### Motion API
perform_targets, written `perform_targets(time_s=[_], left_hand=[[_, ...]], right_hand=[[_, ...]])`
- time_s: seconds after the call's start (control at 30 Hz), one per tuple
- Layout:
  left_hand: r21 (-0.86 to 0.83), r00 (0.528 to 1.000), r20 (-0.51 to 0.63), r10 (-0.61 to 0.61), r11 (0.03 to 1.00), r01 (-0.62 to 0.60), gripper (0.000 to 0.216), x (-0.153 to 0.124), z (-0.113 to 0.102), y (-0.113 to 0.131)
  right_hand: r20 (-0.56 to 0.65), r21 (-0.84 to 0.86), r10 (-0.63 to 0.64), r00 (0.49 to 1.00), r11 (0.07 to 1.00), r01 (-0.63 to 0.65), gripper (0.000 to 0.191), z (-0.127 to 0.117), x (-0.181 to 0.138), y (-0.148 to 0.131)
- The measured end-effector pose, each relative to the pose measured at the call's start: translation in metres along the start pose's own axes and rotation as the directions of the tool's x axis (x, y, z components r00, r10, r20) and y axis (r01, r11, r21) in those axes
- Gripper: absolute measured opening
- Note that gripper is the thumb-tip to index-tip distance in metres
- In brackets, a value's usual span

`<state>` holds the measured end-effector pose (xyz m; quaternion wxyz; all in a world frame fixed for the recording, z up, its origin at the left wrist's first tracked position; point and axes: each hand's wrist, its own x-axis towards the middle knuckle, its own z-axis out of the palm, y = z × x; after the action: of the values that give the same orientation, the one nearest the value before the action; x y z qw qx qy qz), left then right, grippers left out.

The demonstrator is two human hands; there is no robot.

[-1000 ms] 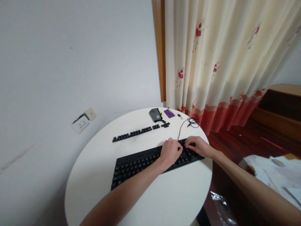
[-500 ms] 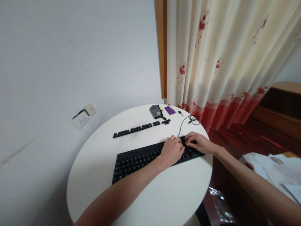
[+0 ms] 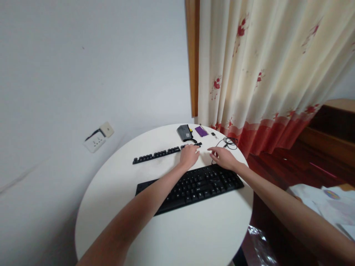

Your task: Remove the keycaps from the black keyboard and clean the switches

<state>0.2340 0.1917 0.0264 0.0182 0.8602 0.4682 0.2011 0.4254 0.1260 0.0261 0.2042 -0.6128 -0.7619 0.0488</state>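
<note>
A black keyboard lies across the round white table, with my left forearm covering part of its left side. Beyond it, a row of loose black keycaps stretches along the tabletop. My left hand is at the right end of that row, beside a small group of keycaps; its fingers are extended and slightly apart, partly covering some caps. Over the keyboard's far right edge hovers my right hand, fingers pointing left, thumb apart, nothing visible in it. The keyboard cable lies coiled behind it.
Toward the back of the table are a grey pouch, a purple cloth-like item and a small black object. A wall with a socket borders the left, and a floral curtain hangs behind.
Both hands have left the keyboard's right-hand keys. The left moved away and leftward to the loose keycaps; the right moved slightly back over the keyboard's far edge.
</note>
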Motion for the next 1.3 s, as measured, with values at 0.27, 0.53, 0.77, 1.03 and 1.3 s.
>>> perform_targets(time_s=[0.27,0.53,0.77,1.03,1.3], left_hand=[[0.163,1.0,0.013,0.004,0.987,-0.006,0.023,0.026,0.014,-0.019],[0.119,0.999,0.051,0.011,0.993,-0.017,0.026,0.025,0.014,-0.014],[0.152,0.997,0.063,-0.035,0.988,0.025,0.025,0.015,0.005,-0.009],[0.153,0.998,0.045,-0.034,0.988,0.027,0.021,0.001,-0.006,-0.006],[0.033,0.991,0.092,-0.096,0.995,0.094,0.018,-0.009,-0.009,-0.004]], right_hand=[[0.123,-0.184,0.103,0.987,0.98,-0.079,0.047,0.032,0.071,-0.012],[0.123,-0.217,0.054,0.991,0.976,-0.026,0.028,0.033,0.069,-0.007],[0.052,-0.215,0.008,0.999,0.977,0.003,0.029,0.031,0.073,-0.008],[0.042,-0.218,0.004,0.999,0.976,0.005,0.02,0.04,0.085,-0.012],[0.055,-0.137,-0.025,0.998,0.99,0.032,0.016,0.041,0.089,-0.008]])
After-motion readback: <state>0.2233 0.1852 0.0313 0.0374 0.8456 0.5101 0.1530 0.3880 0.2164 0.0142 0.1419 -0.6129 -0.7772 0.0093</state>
